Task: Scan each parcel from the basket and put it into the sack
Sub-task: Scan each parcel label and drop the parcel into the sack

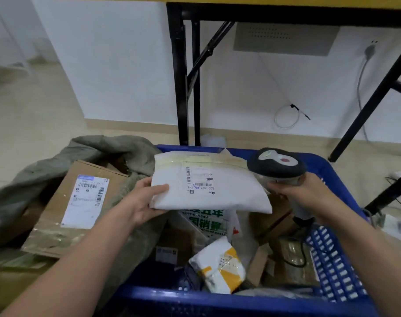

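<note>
My left hand [147, 202] pinches the white parcel's [217, 186] left edge, label up, above the blue basket [332, 271]. My right hand [302, 193] grips the scanner [277, 165] just beside its right end; sack [35, 179] sits left.

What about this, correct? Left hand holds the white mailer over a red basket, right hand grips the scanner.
Not quite. The head view shows the basket is blue, not red. The rest stands: the left hand holds the white mailer over it, and the right hand grips the scanner.
</note>
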